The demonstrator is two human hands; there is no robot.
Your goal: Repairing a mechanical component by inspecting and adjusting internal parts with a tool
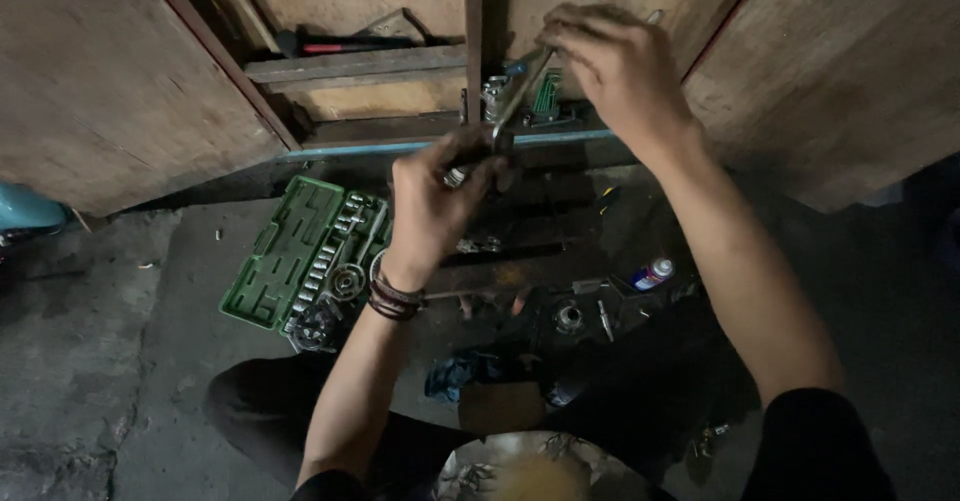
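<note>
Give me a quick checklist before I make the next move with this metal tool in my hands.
1. Left hand grips the lower end of the metal tool: ok.
2. Right hand holds its upper end: ok.
3. Small socket piece at the left fingers seated: cannot tell, blurred.
4. Green socket case lies open on the floor: ok.
5. Spray can lies apart from both hands: ok.
6. Lighting on the floor parts: not ok, dim.

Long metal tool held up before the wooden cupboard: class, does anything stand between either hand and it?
Nothing visible does. The right hand grips the upper end of the long metal tool, and the left hand closes around its lower end, near a small silver socket.
</note>
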